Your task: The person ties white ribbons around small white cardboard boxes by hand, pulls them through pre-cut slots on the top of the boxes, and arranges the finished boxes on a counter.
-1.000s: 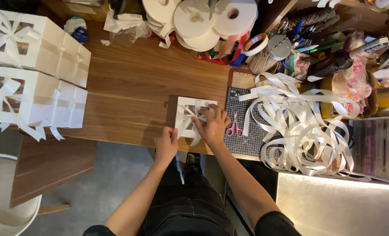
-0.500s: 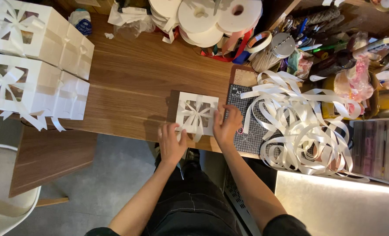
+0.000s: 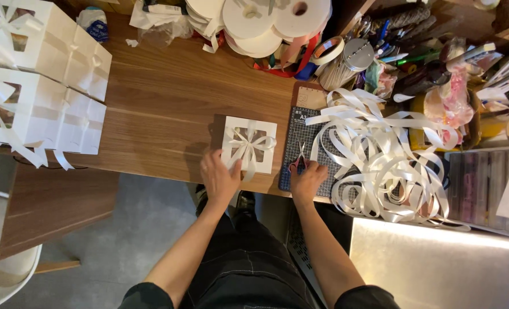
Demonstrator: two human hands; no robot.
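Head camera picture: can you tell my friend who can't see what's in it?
Looking down at a wooden table, a person's left hand touches a small white box tied with a white ribbon bow, while the right hand reaches small pink-handled scissors on a cutting mat. Loose white ribbon lies at right, stacked white boxes at left.

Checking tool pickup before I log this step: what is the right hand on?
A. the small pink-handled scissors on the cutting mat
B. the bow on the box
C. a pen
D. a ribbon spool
A: the right hand rests on the scissors lying on the cutting mat, while the left hand holds the ribboned white box.
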